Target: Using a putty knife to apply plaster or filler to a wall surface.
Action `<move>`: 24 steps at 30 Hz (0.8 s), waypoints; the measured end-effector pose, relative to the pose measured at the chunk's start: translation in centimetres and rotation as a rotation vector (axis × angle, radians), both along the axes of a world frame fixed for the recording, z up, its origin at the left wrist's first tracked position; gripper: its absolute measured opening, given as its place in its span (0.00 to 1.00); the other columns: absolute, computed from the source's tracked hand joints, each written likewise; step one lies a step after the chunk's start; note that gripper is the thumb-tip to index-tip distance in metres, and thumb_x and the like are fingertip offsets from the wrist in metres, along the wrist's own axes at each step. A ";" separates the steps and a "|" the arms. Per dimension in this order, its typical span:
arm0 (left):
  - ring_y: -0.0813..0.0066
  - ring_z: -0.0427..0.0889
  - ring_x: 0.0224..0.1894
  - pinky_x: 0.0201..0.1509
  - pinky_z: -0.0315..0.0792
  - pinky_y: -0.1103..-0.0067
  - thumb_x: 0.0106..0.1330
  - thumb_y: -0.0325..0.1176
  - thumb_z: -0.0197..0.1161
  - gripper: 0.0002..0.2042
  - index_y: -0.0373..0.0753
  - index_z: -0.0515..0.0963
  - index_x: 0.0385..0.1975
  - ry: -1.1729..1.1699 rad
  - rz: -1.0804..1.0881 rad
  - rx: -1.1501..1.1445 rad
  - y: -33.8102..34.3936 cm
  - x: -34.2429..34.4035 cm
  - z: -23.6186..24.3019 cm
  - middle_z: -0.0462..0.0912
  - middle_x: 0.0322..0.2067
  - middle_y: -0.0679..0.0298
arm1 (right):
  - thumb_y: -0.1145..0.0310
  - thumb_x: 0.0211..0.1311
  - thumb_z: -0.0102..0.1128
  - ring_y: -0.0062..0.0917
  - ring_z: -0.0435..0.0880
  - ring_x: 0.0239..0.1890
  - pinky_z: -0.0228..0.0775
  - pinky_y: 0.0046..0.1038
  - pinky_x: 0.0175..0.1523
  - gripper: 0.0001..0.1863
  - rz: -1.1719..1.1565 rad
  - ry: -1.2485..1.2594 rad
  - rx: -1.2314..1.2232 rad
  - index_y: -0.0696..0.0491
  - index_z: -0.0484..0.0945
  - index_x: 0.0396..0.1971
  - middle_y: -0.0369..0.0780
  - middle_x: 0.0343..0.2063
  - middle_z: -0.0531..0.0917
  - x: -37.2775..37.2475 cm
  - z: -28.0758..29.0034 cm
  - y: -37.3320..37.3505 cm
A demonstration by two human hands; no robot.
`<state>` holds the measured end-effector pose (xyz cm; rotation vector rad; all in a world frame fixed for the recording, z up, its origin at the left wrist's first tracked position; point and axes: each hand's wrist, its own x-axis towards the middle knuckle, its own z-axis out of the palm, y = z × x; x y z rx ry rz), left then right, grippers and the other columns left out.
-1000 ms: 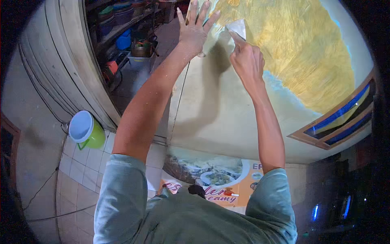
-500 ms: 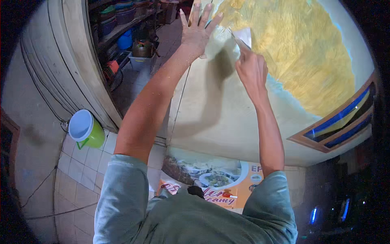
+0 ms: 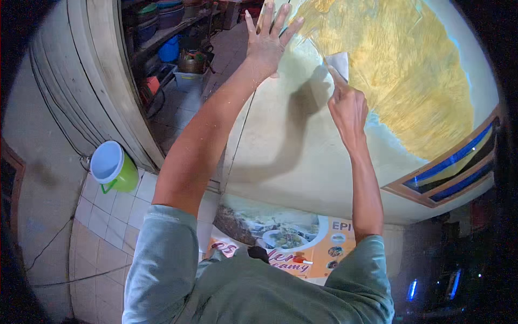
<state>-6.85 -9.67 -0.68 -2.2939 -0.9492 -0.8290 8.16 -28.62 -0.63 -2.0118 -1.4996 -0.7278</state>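
My left hand [image 3: 267, 46] is spread open against the pale wall [image 3: 280, 156] at the top, close to its left edge and the upper edge of a crinkled yellow patch [image 3: 399, 75] rimmed in light blue. My right hand [image 3: 347, 108] grips a metal scraper [image 3: 339, 65], index finger stretched along it, its broad blade against the wall at the left border of the yellow patch. My arm's shadow falls on the wall below.
Left, a dark doorway with shelved tubs [image 3: 156, 16] and a blue container [image 3: 168, 49], framed in wood [image 3: 91, 70]. A green bucket [image 3: 124, 173] stands on tiles beside cables. Below lies a printed banner [image 3: 286, 227]; right, a wood-framed window [image 3: 453, 167].
Over the last second my right hand and scraper have moved down and rightward along the patch's edge. My left hand has shifted slightly right and down in view, still spread.
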 end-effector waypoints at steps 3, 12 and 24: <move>0.32 0.24 0.77 0.69 0.32 0.28 0.28 0.56 0.87 0.78 0.47 0.35 0.80 0.098 0.013 -0.145 -2.0 0.1 1.2 0.25 0.78 0.43 | 0.78 0.58 0.52 0.49 0.81 0.26 0.72 0.47 0.35 0.31 -0.021 -0.047 0.025 0.34 0.81 0.60 0.53 0.23 0.81 -0.7 0.6 0.5; 0.31 0.28 0.78 0.70 0.36 0.29 0.23 0.53 0.89 0.80 0.47 0.35 0.79 -0.038 -0.091 0.003 -0.5 -0.6 -1.4 0.29 0.77 0.41 | 0.75 0.58 0.55 0.50 0.82 0.29 0.74 0.48 0.37 0.29 0.026 -0.053 -0.014 0.34 0.82 0.59 0.52 0.26 0.83 -0.7 -0.2 0.2; 0.32 0.30 0.78 0.70 0.39 0.30 0.20 0.55 0.88 0.81 0.47 0.36 0.79 0.003 -0.043 -0.061 -0.9 0.0 -0.5 0.31 0.78 0.44 | 0.74 0.61 0.53 0.51 0.82 0.30 0.74 0.47 0.38 0.28 -0.008 -0.042 -0.030 0.32 0.81 0.60 0.54 0.26 0.82 -0.2 -0.3 0.5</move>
